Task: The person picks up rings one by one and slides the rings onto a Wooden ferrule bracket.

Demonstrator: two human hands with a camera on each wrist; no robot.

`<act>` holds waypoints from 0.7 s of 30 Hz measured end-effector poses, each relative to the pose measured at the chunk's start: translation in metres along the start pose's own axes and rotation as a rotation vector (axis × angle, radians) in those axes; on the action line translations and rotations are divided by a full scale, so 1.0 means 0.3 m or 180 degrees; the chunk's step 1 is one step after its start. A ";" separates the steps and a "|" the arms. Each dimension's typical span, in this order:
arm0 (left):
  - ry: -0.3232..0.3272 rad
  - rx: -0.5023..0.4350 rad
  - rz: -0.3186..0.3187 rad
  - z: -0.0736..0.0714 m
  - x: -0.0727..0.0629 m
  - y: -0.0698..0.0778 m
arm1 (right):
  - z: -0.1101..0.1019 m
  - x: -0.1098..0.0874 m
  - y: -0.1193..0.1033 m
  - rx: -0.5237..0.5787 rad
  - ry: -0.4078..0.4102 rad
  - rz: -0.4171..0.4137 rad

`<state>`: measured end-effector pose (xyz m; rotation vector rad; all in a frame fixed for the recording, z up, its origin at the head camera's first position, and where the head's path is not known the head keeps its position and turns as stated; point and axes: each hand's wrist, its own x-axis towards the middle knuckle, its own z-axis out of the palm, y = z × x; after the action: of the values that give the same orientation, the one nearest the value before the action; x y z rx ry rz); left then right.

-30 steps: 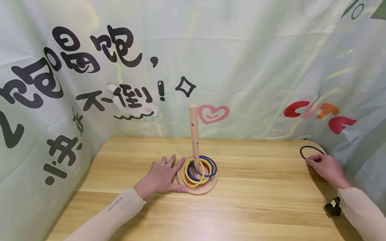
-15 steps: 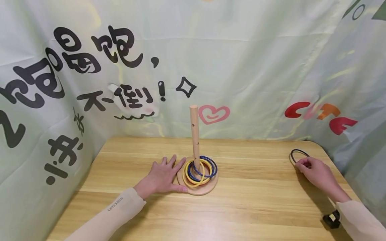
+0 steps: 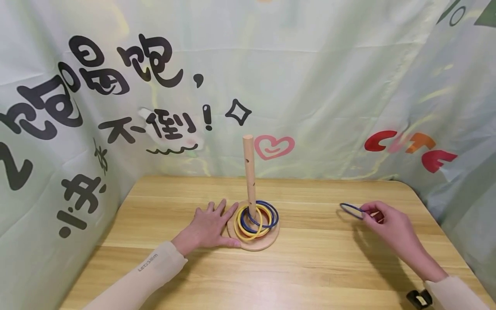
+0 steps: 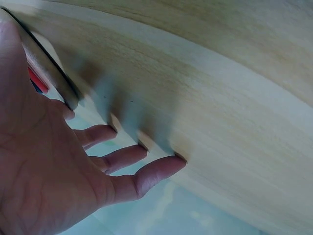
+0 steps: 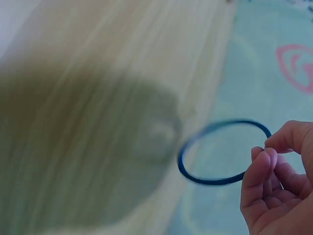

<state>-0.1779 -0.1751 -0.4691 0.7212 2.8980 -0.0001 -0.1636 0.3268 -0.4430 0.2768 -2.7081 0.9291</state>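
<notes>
My right hand (image 3: 391, 224) pinches a dark blue ring (image 3: 350, 210) between thumb and fingers, above the right side of the table. In the right wrist view the ring (image 5: 210, 182) juts out from the fingertips. My left hand (image 3: 207, 226) rests with spread fingers at the left edge of a round wooden base (image 3: 255, 246), its thumb and index finger touching the rim. From that base rises an upright wooden peg (image 3: 249, 172). Several yellow rings (image 3: 242, 236) and blue rings (image 3: 276, 211) lie loosely round its foot, partly overlapping, with a bit of red among them.
The wooden table (image 3: 317, 267) has a fabric curtain (image 3: 329, 86) with printed lettering standing round its back and sides. A small black device (image 3: 420, 299) sits at the right sleeve.
My right hand has moved left from the table's far right edge, carrying the blue ring toward the peg. The left hand and the stacked rings have stayed in place.
</notes>
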 end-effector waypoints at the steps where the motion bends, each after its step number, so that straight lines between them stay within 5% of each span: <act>1: 0.0009 -0.0007 0.0005 0.000 0.000 -0.001 | 0.002 -0.003 -0.028 0.0031 0.0019 -0.0057; 10: 0.0023 0.0126 0.0007 0.009 0.001 -0.005 | 0.024 -0.030 -0.259 0.0244 0.0269 -0.0674; 21: -0.0019 0.0257 -0.0041 0.012 0.006 0.001 | 0.016 -0.007 -0.502 0.0786 0.0285 -0.1015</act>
<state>-0.1788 -0.1743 -0.4730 0.7144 2.9113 -0.1211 -0.1230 0.2069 -0.3611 0.6758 -2.3724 1.1431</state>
